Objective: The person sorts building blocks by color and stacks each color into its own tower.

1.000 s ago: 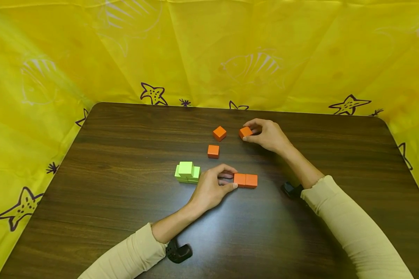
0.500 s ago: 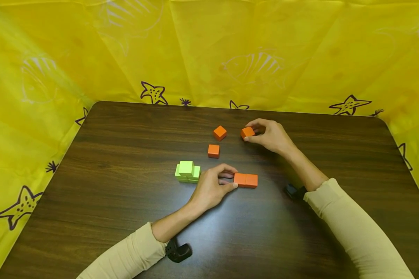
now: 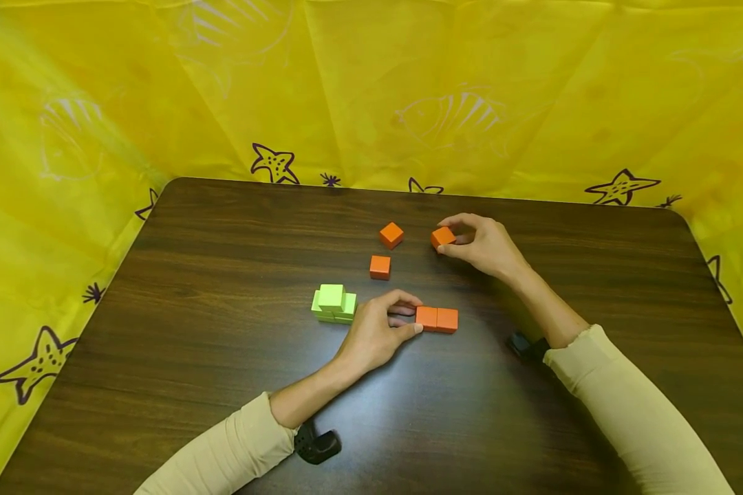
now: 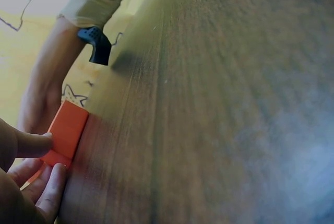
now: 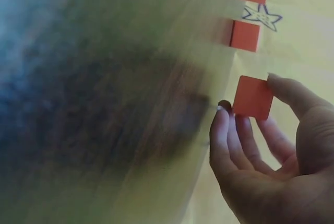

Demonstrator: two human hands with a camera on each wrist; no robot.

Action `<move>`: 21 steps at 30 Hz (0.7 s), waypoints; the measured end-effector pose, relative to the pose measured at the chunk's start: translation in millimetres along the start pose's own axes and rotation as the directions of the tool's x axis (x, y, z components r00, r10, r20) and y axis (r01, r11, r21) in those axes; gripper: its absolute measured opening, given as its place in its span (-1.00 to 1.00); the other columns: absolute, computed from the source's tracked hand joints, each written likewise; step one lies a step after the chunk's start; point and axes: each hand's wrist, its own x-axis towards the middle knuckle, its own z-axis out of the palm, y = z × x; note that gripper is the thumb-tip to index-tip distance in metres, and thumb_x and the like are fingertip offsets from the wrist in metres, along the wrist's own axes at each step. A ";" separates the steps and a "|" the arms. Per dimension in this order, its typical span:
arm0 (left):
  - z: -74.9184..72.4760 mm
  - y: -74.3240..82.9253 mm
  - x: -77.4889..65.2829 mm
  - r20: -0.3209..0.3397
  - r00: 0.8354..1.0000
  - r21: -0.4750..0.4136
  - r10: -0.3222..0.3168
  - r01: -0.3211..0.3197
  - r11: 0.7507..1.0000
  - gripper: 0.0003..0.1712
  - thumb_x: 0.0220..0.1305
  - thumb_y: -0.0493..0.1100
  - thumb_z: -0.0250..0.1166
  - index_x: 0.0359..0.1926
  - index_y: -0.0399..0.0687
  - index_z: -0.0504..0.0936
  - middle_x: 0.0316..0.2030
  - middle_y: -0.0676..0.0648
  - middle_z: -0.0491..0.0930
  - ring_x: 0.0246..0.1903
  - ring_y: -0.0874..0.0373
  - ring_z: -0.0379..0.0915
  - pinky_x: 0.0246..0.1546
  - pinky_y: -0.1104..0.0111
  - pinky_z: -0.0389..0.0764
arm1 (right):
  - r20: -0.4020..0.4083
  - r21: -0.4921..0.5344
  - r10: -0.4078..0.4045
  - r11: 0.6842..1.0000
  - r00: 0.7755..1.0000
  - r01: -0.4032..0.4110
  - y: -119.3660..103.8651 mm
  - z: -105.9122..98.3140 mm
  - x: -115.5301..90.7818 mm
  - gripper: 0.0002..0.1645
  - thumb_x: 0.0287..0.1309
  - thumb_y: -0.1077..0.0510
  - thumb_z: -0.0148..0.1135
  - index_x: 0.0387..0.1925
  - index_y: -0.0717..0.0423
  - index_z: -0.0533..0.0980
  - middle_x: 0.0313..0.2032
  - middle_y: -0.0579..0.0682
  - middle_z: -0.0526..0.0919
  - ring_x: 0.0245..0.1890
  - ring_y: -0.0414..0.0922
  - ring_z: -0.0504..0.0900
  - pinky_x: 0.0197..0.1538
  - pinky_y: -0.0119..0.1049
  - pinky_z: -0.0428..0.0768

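Two orange cubes (image 3: pixel 436 319) stand side by side in a row near the middle of the table. My left hand (image 3: pixel 374 333) pinches the left one, thumb on the near side and fingers at the far side, as the left wrist view also shows. Farther back and to the right, my right hand (image 3: pixel 486 246) holds another orange cube (image 3: pixel 443 238) between thumb and fingertips. That held cube (image 5: pixel 253 97) shows one flat face in the right wrist view. Two more orange cubes, a back one (image 3: pixel 391 235) and a nearer one (image 3: pixel 380 267), lie loose to its left.
Left of my left hand stands a small stack of light green blocks (image 3: pixel 331 298), one on top of the others. The dark wooden table (image 3: pixel 223 261) ends at a yellow cloth (image 3: pixel 359 82) behind and at both sides.
My right hand has shifted slightly right and toward me with its orange cube, farther from the loose cubes. The left hand keeps its place on the pair.
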 end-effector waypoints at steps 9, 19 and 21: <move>0.1 0.0 0.1 0.001 1.000 -0.009 0.005 -0.005 1.000 -0.64 0.14 -0.33 0.47 -0.03 -0.04 0.67 -0.12 -0.05 0.70 -0.24 0.21 0.68 -0.19 0.49 0.66 | -0.010 -0.008 -0.028 1.000 1.000 0.028 -2.3 -4.0 -13.5 -0.46 0.16 0.09 0.41 0.20 -0.03 0.57 0.18 0.02 0.57 -0.09 -0.02 0.70 -0.17 -0.21 0.64; -0.3 0.0 -0.3 0.000 1.000 0.002 0.010 -0.010 1.000 -0.64 0.15 -0.32 0.47 -0.02 -0.03 0.67 -0.11 -0.04 0.70 -0.23 0.20 0.68 -0.19 0.49 0.66 | -0.035 0.007 -0.064 0.998 0.997 0.064 -6.6 -7.1 -25.2 -0.44 0.16 0.14 0.41 0.23 -0.06 0.56 0.16 -0.04 0.59 -0.12 -0.06 0.69 -0.13 -0.16 0.66; -0.3 0.1 -0.3 0.001 1.000 0.004 0.009 -0.009 1.000 -0.64 0.15 -0.32 0.47 -0.01 -0.03 0.67 -0.11 -0.04 0.70 -0.24 0.21 0.68 -0.19 0.48 0.66 | -0.038 0.013 -0.071 0.997 0.997 0.072 -7.5 -7.2 -27.0 -0.43 0.15 0.15 0.42 0.23 -0.06 0.56 0.15 -0.05 0.60 -0.14 -0.06 0.70 -0.13 -0.19 0.67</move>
